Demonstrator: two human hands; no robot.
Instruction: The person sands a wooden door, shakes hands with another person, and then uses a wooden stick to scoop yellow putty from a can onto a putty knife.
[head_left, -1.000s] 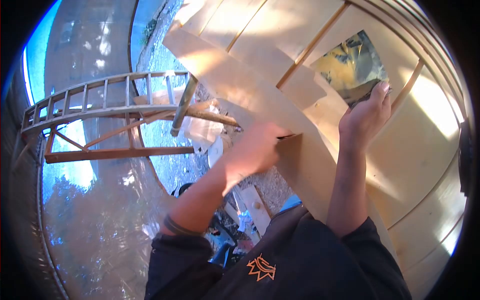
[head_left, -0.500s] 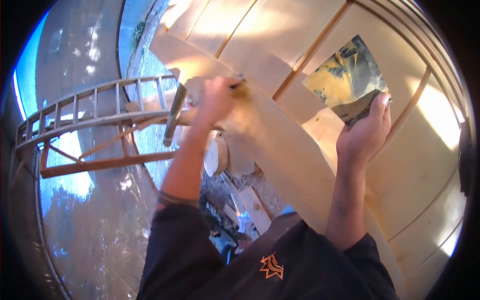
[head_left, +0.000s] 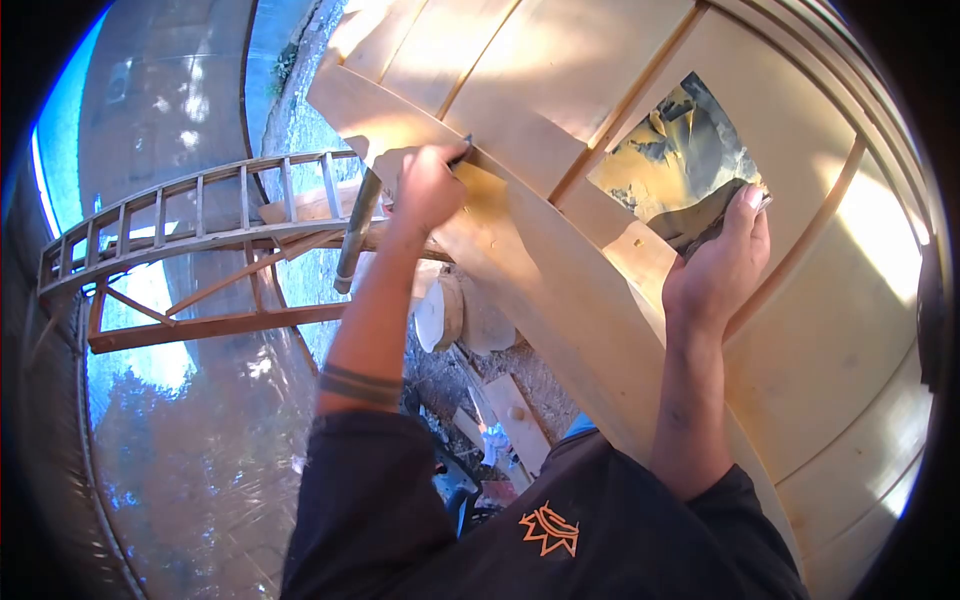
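Observation:
My left hand [head_left: 430, 190] is closed round a small dark putty knife [head_left: 461, 153], most of it hidden by my fingers. Its dark edge is at the pale wooden panel [head_left: 560, 280], beside a wet yellow patch of putty [head_left: 487, 193]. In my right hand [head_left: 718, 265] is a square mixing sheet [head_left: 690, 150], gripped at its lower corner with the thumb on top. Yellow putty and dark smears cover the sheet, which is tilted over the large panelled wooden surface [head_left: 800, 330].
A wooden ladder [head_left: 200, 235] and a brown wooden frame [head_left: 230, 318] lie to the left. A grey tube-like bar [head_left: 357, 230] stands near my left forearm. Below the panel are a pale round container [head_left: 438, 315], a board [head_left: 517, 420] and cluttered items on the ground.
My left hand has shifted slightly up and left along the panel, and the yellow patch beside it shows clearly. My right hand and the sheet have moved slightly left.

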